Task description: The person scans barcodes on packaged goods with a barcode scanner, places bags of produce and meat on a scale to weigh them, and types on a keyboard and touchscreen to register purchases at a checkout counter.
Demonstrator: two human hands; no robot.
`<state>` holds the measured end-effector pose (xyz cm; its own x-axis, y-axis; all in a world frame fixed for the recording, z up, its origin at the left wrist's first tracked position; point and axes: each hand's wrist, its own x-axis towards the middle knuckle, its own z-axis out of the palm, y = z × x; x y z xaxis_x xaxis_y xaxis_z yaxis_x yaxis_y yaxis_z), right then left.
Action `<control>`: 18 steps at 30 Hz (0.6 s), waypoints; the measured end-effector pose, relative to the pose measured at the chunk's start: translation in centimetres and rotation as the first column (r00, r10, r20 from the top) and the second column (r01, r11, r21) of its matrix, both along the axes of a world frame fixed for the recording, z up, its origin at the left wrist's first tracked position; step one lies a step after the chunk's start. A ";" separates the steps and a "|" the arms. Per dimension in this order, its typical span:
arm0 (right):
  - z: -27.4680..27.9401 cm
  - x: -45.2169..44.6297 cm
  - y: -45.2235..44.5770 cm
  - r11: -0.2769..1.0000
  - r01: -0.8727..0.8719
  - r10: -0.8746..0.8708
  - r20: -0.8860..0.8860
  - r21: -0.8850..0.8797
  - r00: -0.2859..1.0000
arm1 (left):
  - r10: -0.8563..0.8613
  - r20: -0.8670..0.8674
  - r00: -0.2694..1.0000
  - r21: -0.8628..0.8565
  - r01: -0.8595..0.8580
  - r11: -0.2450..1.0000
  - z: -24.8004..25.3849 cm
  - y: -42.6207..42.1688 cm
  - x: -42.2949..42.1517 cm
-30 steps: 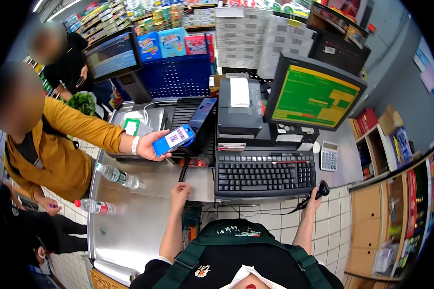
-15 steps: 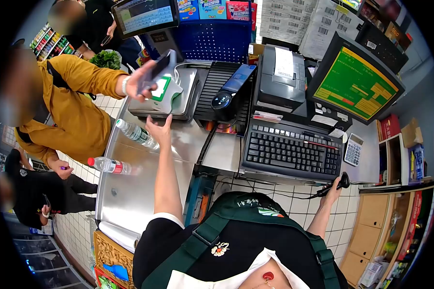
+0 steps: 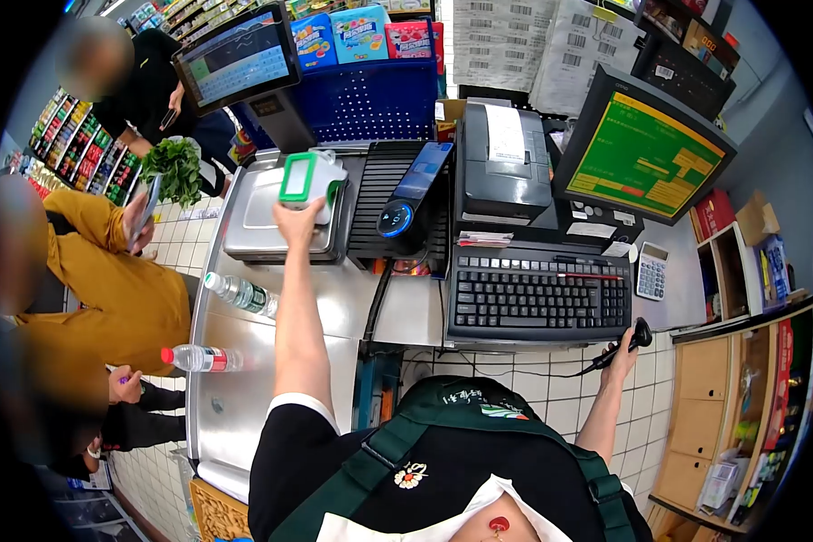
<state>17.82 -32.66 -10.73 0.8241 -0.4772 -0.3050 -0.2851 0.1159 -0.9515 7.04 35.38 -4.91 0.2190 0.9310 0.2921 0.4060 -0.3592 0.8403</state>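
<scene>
My left hand (image 3: 300, 222) is stretched forward over the metal weighing scale (image 3: 260, 217), its fingers closed on the lower edge of a white payment box (image 3: 327, 176) with a green-framed screen. Down at my right side, a black handheld barcode scanner (image 3: 641, 334) with a cable is held in my right hand (image 3: 620, 358). Left of my forearm, two clear bottles lie on their sides on the metal counter (image 3: 244, 415): a white-capped bottle (image 3: 244, 294) with a green label and a red-capped bottle (image 3: 203, 359).
A keyboard (image 3: 537, 294), receipt printer (image 3: 501, 172), green-screened monitor (image 3: 646, 149) and calculator (image 3: 651, 271) stand to the right. A round black scanner stand (image 3: 402, 221) is mid-counter. Across the counter, a person in a mustard jacket (image 3: 108, 262) holds a phone (image 3: 144, 215); another person stands behind.
My left hand has moved from open beside the scale onto the payment box, which is now turned. The person in the mustard jacket has drawn the phone back. My right hand still holds the scanner.
</scene>
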 end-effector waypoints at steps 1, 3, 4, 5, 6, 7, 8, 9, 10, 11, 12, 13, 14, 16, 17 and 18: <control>0.5 -0.2 0.5 1.000 -0.001 0.001 0.015 0.000 1.000 | -0.064 0.050 0.997 -0.031 0.066 0.997 1.0 -1.6 1.7; 0.8 -0.3 0.6 1.000 -0.006 0.006 0.026 -0.015 1.000 | -0.166 0.094 0.982 -0.049 0.171 0.984 2.0 -4.0 5.0; 0.7 -0.3 0.5 1.000 -0.030 0.030 0.028 -0.010 0.999 | -0.210 0.085 0.974 -0.039 0.213 0.976 1.9 -4.7 6.6; 0.6 -0.4 0.5 1.000 -0.015 0.015 0.030 -0.017 0.999 | -0.238 0.001 0.971 -0.021 0.238 0.971 2.0 -5.3 7.9; 1.4 -0.6 1.1 1.000 0.005 -0.004 0.034 -0.025 0.999 | -0.266 0.011 0.964 -0.023 0.266 0.964 2.0 -6.0 9.2; 1.2 -0.5 0.6 0.999 -0.028 0.028 -0.018 -0.020 0.999 | -0.280 -0.065 0.958 0.029 0.283 0.959 1.8 -6.3 10.0; 0.8 -0.5 0.5 0.999 -0.019 0.020 0.025 -0.035 0.999 | -0.286 -0.141 0.948 0.083 0.300 0.950 1.7 -6.4 10.7; 0.8 -0.5 0.2 0.998 -0.039 0.040 0.029 -0.051 0.999 | -0.326 -0.148 0.934 0.072 0.339 0.938 1.2 -6.0 11.2; 1.2 -0.5 0.2 0.996 -0.064 0.066 0.031 -0.065 0.997 | -0.411 -0.134 0.902 0.014 0.417 0.909 1.4 -5.7 11.1; 1.6 -0.6 0.1 0.992 -0.081 0.084 0.021 -0.097 0.996 | -0.482 -0.086 0.872 -0.017 0.482 0.876 1.5 -5.4 10.8; 2.2 -0.6 0.0 0.993 -0.074 0.076 0.023 -0.093 0.997 | -0.545 -0.039 0.838 -0.044 0.543 0.838 1.6 -5.5 10.3; 2.6 -0.6 -0.1 0.987 -0.103 0.106 0.014 -0.127 0.994 | -0.473 -0.147 0.869 -0.003 0.477 0.879 2.2 -6.3 9.4; 2.9 -0.6 -0.2 0.978 -0.135 0.137 0.004 -0.159 0.991 | -0.474 -0.151 0.868 0.002 0.479 0.878 1.9 -6.8 8.7; 3.3 -0.5 -0.5 0.976 -0.143 0.146 0.009 -0.166 0.989 | -0.327 -0.066 0.943 0.235 0.333 0.913 1.0 -7.9 6.8; 3.4 -0.3 -0.9 0.964 -0.185 0.188 0.000 -0.189 0.982 | -0.347 0.019 0.938 0.199 0.337 0.920 2.4 -10.4 4.8; 3.6 -0.2 -1.1 0.950 -0.226 0.230 -0.010 -0.214 0.973 | -0.363 0.105 0.926 0.161 0.344 0.925 4.1 -14.1 2.7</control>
